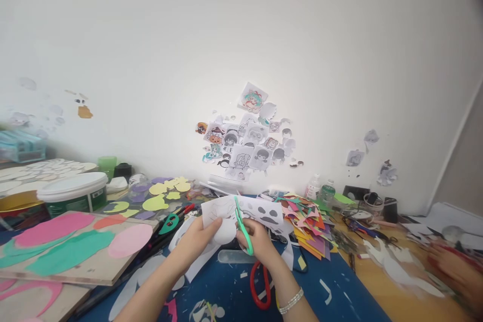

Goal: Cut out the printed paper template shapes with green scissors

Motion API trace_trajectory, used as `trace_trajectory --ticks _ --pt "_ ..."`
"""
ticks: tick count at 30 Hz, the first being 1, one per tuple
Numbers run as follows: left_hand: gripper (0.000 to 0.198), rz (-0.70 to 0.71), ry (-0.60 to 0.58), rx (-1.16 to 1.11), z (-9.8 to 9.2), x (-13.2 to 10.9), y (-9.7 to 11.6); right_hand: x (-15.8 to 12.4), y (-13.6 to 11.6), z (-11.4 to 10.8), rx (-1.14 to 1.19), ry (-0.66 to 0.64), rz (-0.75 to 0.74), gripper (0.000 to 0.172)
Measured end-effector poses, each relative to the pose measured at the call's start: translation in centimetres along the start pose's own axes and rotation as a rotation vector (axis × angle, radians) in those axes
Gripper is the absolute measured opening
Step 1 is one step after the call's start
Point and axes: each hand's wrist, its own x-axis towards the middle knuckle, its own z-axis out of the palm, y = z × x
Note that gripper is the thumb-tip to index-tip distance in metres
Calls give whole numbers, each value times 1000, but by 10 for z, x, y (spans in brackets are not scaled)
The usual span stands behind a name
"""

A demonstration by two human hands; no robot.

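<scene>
My left hand [206, 235] pinches a white printed sheet [264, 211] that carries dark grey shapes and faint line drawings. A rounded white paper piece [225, 231] lies under my left thumb; I cannot tell if it is part of the sheet. In my right hand [256, 241] are light-green-handled scissors [243, 226], held upright against the middle of the sheet. Their blades are mostly hidden. Below my hands, red-handled scissors [260, 287] and a clear strip [236, 257] rest on the blue mat [313, 297].
Coloured paper scraps [309, 226] are heaped to the right. On the left, a board [86, 271] carries pink and green cutouts beside a white-lidded tub [73, 186]. Paper drawings [245, 141] cover part of the wall. Another person's hand [453, 264] shows blurred at far right.
</scene>
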Motion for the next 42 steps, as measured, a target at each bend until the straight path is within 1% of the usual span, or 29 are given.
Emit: trace_trajectory --ticks 3,6,10,16,22,26,31,36,42 --pt "57 -18 -49 -28 -1 -1 2 -1 -1 -1 17 -37 -26 19" --pt "53 -39 -96 -61 -1 -2 5 -1 -2 -1 16 -65 -38 23" --pt "56 -74 -81 -77 -1 -6 9 -3 -5 -1 32 -102 -44 26" --pt "55 -102 -94 -43 -2 -12 17 -7 -11 -3 66 -181 -47 32" --pt "52 -98 -99 -15 -3 -10 16 -6 -10 -3 19 -159 -40 37" --pt "53 -95 -146 -22 -3 -8 12 -6 -11 -3 -5 -163 -39 38" --pt "56 -106 -101 -45 -2 -8 12 -5 -9 -2 27 -138 -60 35" --pt "55 -77 -157 -49 -4 -10 15 -5 -10 -2 12 -112 -53 36" --pt "58 -85 -124 -93 -2 -10 14 -3 -3 -2 -4 -107 -71 40"
